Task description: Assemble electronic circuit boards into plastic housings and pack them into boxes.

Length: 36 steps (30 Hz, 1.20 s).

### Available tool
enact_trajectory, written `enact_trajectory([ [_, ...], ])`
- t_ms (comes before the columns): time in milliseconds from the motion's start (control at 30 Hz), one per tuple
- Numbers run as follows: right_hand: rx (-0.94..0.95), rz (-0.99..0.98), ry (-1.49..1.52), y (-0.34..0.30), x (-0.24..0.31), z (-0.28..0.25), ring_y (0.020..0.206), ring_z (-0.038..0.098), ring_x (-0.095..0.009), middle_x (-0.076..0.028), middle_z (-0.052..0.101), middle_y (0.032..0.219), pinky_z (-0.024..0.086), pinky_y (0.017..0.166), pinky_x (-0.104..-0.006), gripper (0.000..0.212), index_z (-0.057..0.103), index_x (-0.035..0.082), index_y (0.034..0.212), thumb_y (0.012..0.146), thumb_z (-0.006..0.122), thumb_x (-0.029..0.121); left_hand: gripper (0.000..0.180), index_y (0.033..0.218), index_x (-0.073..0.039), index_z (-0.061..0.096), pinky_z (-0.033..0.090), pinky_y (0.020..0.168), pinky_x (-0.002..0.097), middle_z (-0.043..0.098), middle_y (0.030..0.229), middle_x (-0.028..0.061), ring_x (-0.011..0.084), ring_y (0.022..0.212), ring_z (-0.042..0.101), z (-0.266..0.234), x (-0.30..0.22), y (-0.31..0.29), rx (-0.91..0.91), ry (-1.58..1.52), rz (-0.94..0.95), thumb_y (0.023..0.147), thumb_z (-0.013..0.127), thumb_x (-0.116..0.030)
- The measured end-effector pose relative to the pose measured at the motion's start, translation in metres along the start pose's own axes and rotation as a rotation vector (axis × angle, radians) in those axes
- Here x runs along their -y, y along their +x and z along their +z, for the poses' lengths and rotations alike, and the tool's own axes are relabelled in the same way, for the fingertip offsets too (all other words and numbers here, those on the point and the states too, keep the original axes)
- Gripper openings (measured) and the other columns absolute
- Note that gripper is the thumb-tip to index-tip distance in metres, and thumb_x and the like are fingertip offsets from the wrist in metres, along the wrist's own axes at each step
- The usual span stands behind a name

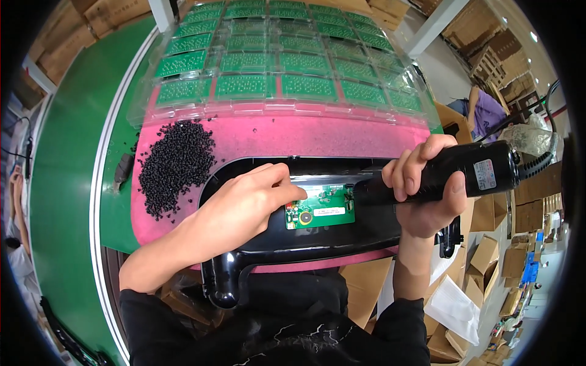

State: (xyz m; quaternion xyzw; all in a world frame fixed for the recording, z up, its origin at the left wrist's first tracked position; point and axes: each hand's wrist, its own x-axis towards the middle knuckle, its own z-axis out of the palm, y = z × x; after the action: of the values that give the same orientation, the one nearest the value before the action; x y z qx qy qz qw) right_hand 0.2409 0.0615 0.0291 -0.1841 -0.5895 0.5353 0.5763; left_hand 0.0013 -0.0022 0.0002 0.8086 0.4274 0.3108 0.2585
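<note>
A green circuit board [332, 221] lies inside a long black curved plastic housing [293, 244] in front of me. My left hand [244, 198] reaches over the housing from the left, its fingers curled together and the fingertips at the board's upper left corner. Whether they pinch a small part there is hidden. In my right hand [421, 189] is a black electric screwdriver [444, 174], held almost level with fingers wrapped round its body. Its front end points left toward the right edge of the board; the bit's tip is hard to make out.
A heap of small black screws [174, 168] sits on the pink mat [268, 131] at left. Clear plastic trays [278, 110] of green boards stand behind. Right are cardboard boxes [485, 253], a cable [537, 163] and a person in purple [488, 113].
</note>
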Motion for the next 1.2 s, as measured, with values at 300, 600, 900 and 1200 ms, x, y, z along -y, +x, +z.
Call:
enact_trajectory([
  [300, 0.074, 0.075, -0.035, 0.007, -0.004, 0.001, 0.046, 0.041, -0.011, 0.000, 0.045, 0.060, 0.037, 0.051, -0.0277, 0.050, 0.045, 0.006, 0.099, 0.088, 0.057, 0.054, 0.048, 0.105, -0.003, 0.073, 0.048, 0.070, 0.0363, 0.051, 0.085, 0.0106, 0.0256, 0.085, 0.057, -0.001, -0.004, -0.004, 0.093, 0.142, -0.052, 0.062, 0.060, 0.015],
  [600, 0.079, 0.105, -0.153, 0.009, -0.005, 0.020, 0.046, 0.042, -0.010, 0.002, 0.044, 0.057, 0.036, 0.047, -0.0255, 0.054, 0.045, 0.006, 0.098, 0.084, 0.061, 0.056, 0.047, 0.105, -0.003, 0.073, 0.049, 0.068, 0.0358, 0.050, 0.084, 0.0104, 0.0248, 0.083, 0.057, -0.001, -0.002, -0.005, 0.087, 0.183, -0.040, 0.064, 0.060, 0.013],
  [900, 0.057, -0.117, 0.133, -0.006, 0.004, 0.027, 0.046, 0.044, -0.010, 0.001, 0.049, 0.059, 0.038, 0.048, -0.0271, 0.054, 0.046, 0.007, 0.100, 0.084, 0.065, 0.055, 0.028, 0.096, 0.001, 0.068, 0.051, 0.068, 0.0352, 0.061, 0.088, 0.0118, 0.0263, 0.079, 0.064, 0.000, 0.005, 0.000, -0.035, -0.020, -0.041, 0.071, 0.064, 0.013],
  [1200, -0.005, -0.356, 0.304, -0.007, 0.024, 0.064, 0.042, 0.049, -0.007, 0.003, 0.053, 0.057, 0.041, 0.043, -0.0217, 0.048, 0.045, 0.010, 0.095, 0.081, 0.073, 0.047, 0.013, 0.089, 0.002, 0.070, 0.054, 0.064, 0.0282, 0.071, 0.085, 0.0093, 0.0175, 0.075, 0.069, -0.005, 0.002, 0.005, -0.112, -0.535, -0.098, 0.077, 0.074, 0.004],
])
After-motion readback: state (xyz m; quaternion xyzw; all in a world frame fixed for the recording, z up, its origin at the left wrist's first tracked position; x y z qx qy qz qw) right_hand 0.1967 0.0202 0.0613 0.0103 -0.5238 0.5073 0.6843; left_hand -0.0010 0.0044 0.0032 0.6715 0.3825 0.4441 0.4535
